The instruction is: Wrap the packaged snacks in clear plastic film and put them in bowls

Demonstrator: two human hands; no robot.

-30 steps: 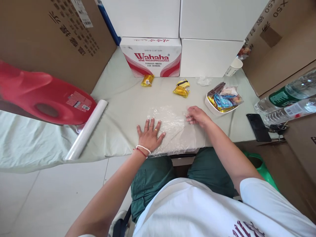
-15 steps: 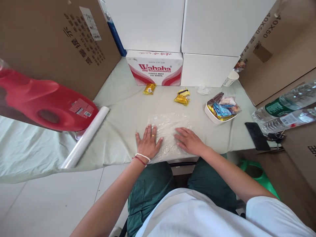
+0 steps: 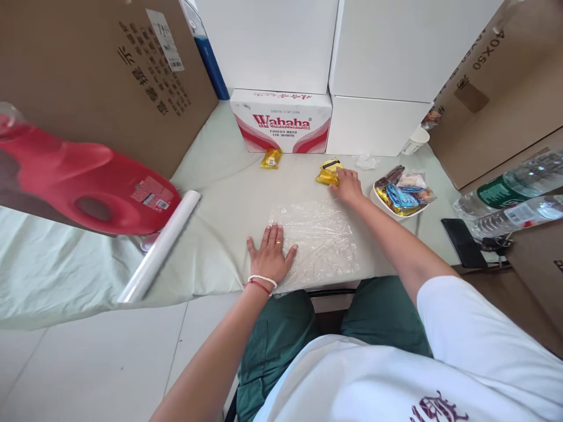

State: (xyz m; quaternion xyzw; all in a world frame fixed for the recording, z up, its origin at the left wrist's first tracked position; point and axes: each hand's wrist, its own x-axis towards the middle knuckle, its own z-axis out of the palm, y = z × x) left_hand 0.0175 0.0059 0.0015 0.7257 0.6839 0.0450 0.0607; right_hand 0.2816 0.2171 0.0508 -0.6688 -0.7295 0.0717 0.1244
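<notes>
Plastic film (image 3: 321,240), near side of table (image 3: 224,205): likely light, slippery, take by edges | left hand (image 3: 269,258) spread flat at left edge | right hand (image 3: 349,186) at far yellow packet (image 3: 326,177), grip unclear

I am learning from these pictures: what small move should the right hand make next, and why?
Probably, close the right hand on the front golden packet: it is at the packet's right end, while the left hand lies flat at the left side of the clear film.

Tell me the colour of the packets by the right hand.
Yellow packets, one with a dark stripe; best in the head view.
</notes>
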